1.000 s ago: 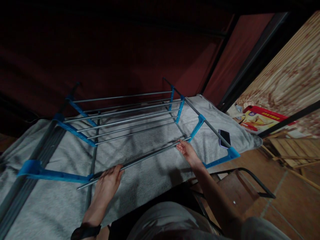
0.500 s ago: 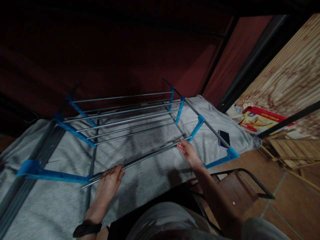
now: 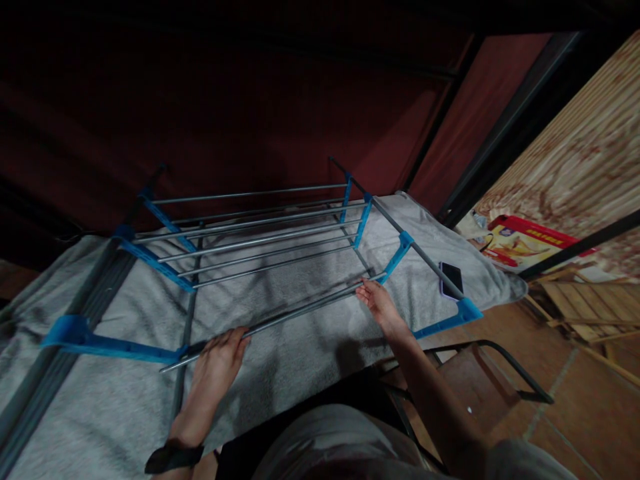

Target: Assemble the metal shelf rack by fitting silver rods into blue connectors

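Note:
A rack frame (image 3: pixel 435 269) of grey tubes and blue plastic brackets lies on a grey blanket (image 3: pixel 280 360). Both of my hands hold one loose-looking metal rod (image 3: pixel 305 309) at the near side. My left hand (image 3: pixel 220 360) wraps round it near its left end, which sticks out past the blue bracket (image 3: pixel 130 349). My right hand (image 3: pixel 375 300) pinches the rod close to its right end, beside another blue bracket (image 3: pixel 399 257). Whether either end sits in a bracket I cannot tell. Several rods (image 3: pixel 265 239) span the brackets farther back.
Spare grey tubes (image 3: pixel 45 393) lie along the left side. A phone (image 3: pixel 451 280) rests on the blanket at right. Beyond it are a red and yellow box (image 3: pixel 535 243) and a folded wooden piece (image 3: pixel 580 307). A metal-framed chair (image 3: pixel 480 380) stands at lower right.
The view has shifted slightly, so the rack appears a little farther right. Both hands keep their hold on the rod, with hardly any movement.

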Available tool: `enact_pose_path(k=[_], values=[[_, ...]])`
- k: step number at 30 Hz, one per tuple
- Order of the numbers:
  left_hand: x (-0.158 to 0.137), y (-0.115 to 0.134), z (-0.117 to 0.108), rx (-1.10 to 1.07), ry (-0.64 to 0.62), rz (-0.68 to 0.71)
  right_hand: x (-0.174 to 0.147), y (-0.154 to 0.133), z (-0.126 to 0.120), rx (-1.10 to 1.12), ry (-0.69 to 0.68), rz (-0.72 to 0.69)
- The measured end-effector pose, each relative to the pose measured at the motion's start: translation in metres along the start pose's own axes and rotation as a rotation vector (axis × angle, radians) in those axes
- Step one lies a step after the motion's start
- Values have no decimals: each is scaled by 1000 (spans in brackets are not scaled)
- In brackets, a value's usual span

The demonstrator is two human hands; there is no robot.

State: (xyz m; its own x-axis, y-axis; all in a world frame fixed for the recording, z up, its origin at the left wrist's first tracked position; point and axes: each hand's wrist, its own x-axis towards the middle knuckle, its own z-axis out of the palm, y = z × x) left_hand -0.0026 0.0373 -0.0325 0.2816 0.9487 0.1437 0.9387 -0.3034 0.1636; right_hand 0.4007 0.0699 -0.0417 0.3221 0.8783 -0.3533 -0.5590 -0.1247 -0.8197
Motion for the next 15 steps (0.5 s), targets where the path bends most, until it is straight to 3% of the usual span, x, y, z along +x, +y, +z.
enact_pose_path(k=[7, 15], values=[[-1, -6, -8, 24, 175, 62, -7, -27, 15, -19, -70, -71], [3, 5, -30, 8, 234, 46, -13, -59, 32, 9, -128, -135]])
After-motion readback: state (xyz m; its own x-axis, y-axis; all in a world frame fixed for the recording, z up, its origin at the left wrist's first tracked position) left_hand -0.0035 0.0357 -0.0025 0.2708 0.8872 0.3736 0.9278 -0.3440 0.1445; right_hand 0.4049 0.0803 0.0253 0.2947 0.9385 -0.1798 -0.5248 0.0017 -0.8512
